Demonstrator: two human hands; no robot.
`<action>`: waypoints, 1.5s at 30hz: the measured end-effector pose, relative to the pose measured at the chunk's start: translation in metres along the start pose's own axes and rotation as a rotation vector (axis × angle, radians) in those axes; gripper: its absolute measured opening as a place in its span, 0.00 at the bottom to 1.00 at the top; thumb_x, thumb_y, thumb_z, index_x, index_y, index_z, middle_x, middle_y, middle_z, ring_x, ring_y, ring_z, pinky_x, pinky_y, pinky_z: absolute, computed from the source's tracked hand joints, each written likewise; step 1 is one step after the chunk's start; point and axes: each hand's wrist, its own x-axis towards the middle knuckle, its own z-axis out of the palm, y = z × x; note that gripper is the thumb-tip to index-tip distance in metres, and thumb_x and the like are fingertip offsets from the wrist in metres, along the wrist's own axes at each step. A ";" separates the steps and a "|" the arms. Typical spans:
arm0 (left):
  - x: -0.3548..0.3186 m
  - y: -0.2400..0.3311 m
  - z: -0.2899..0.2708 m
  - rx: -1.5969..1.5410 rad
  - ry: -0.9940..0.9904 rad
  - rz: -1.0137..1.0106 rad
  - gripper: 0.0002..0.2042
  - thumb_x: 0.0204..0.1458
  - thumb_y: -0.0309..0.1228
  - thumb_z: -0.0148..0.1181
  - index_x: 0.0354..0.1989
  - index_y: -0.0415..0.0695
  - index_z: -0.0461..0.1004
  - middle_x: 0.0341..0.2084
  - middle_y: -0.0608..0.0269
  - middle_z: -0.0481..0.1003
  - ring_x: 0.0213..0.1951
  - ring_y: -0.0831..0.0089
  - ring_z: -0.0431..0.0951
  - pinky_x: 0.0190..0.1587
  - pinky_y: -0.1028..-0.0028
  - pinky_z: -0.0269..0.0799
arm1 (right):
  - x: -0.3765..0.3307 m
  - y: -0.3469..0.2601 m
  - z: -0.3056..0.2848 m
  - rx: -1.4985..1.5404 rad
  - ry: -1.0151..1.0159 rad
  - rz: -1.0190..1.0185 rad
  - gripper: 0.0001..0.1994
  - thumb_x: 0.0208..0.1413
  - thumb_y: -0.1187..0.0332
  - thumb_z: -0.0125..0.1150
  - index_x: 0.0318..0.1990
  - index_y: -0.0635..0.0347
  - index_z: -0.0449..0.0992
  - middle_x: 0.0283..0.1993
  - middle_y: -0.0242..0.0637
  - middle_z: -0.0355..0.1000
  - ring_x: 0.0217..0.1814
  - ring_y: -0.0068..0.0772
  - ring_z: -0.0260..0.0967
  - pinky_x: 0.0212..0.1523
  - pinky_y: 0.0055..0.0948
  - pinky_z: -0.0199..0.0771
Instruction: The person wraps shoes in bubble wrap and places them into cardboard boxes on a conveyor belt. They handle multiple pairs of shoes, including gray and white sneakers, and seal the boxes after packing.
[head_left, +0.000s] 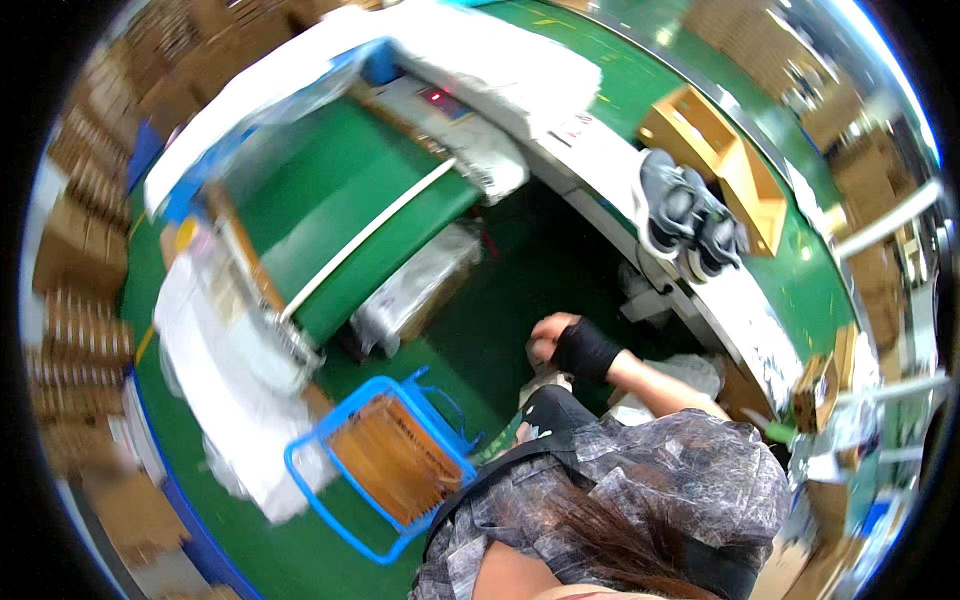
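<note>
My right hand, with a black wrist wrap, hangs over the dark floor in the middle of the head view, close to my knee. Its fingers are small and blurred, so their grip does not show. A pale shape just beneath them is too unclear to name. Of my left arm only a bare part shows at the lower edge; the hand is out of view. Farther right, a pair of grey sneakers with white soles rests on a white bench ledge, apart from my hand.
A blue-framed stool with a brown seat stands at my left. Beyond it lies a green conveyor belt with white covers. Wooden trays sit behind the sneakers. Stacked cardboard boxes line the far left.
</note>
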 end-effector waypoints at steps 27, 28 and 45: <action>-0.009 0.288 0.499 1.025 -0.098 0.637 0.16 0.45 0.45 0.56 0.26 0.43 0.78 0.26 0.53 0.76 0.33 0.59 0.77 0.42 0.65 0.71 | -0.199 0.542 -0.403 0.446 1.718 1.050 0.24 0.45 0.69 0.50 0.50 0.74 0.61 0.47 0.54 0.66 0.41 0.47 0.66 0.39 0.46 0.69; -0.011 0.280 0.504 1.088 -0.125 0.583 0.16 0.45 0.45 0.56 0.26 0.43 0.78 0.26 0.53 0.77 0.33 0.59 0.77 0.42 0.64 0.71 | -0.170 0.495 -0.405 0.032 1.795 0.872 0.23 0.40 0.77 0.51 0.48 0.75 0.61 0.42 0.52 0.68 0.36 0.41 0.66 0.32 0.42 0.68; -0.033 0.333 0.596 1.287 -0.357 0.676 0.17 0.48 0.43 0.56 0.36 0.41 0.76 0.29 0.52 0.76 0.34 0.57 0.76 0.39 0.67 0.71 | -0.135 0.432 -0.380 -0.052 1.515 0.549 0.30 0.37 0.78 0.53 0.54 0.69 0.58 0.51 0.48 0.60 0.56 0.42 0.56 0.58 0.33 0.53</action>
